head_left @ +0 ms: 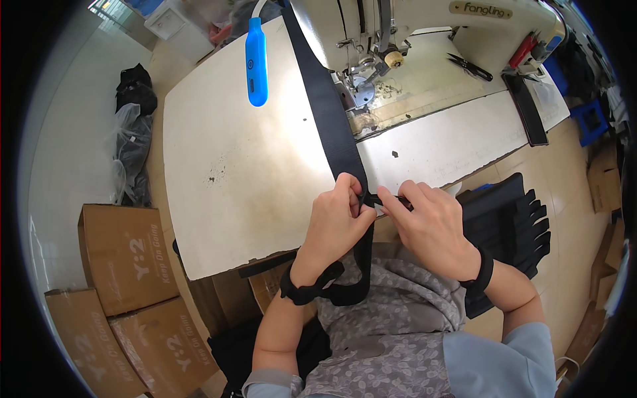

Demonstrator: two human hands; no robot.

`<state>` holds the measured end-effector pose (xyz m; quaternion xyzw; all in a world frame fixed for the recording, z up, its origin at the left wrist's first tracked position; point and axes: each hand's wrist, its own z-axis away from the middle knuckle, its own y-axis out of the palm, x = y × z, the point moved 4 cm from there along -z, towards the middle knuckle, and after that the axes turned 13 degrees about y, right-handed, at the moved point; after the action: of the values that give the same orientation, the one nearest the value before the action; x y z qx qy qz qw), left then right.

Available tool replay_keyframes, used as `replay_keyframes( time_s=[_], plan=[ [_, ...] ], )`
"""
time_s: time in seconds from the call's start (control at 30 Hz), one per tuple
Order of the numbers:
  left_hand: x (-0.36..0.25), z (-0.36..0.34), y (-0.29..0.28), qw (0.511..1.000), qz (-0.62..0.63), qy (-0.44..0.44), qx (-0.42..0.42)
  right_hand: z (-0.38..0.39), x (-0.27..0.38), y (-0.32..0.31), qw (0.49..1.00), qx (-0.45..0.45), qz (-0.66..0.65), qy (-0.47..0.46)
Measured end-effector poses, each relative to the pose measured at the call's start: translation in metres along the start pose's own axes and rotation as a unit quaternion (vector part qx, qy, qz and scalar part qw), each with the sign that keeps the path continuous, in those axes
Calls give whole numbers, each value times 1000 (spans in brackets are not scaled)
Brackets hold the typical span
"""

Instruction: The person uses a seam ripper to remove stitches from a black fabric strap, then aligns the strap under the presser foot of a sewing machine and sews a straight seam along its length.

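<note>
A wide black webbing strap (332,119) runs from beside the sewing machine (424,14) down over the table's near edge and loops below onto my lap. At that edge my left hand (332,222) pinches the strap, thumb and fingers closed on a fold. Just right of it, my right hand (434,229) is closed around a slender black thing (375,198), whose tip meets the strap by my left fingertips. Its kind is mostly hidden by my fingers. Both wrists carry black bands.
The white table (239,159) bears a blue lamp-like device (257,73) at its far side. Black thread snips (472,68) lie on the machine bed. Cardboard boxes (126,259) stand at left, below black bagged goods (135,146). Black strips (501,212) are piled at right.
</note>
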<state>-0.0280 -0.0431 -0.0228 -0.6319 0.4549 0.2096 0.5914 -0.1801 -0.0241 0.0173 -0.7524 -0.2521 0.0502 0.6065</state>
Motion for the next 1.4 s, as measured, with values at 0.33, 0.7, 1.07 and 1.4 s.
replay_keyframes(
  time_s=[0.33, 0.7, 1.07, 1.4],
  plan=[
    [-1, 0, 0, 1000, 5, -5, -3, -2, 3, 1, 1000, -15, 7, -11],
    [-2, 2, -3, 999, 30, -37, -15, -2, -8, 9, 996, 12, -82, 13],
    [-1, 14, -3, 992, 96, -23, -73, -27, -6, 37, 937, 132, -306, 106],
    [-16, 13, -32, 992, -4, 73, 107, -30, -5, 32, 831, 241, -502, -11]
  ],
)
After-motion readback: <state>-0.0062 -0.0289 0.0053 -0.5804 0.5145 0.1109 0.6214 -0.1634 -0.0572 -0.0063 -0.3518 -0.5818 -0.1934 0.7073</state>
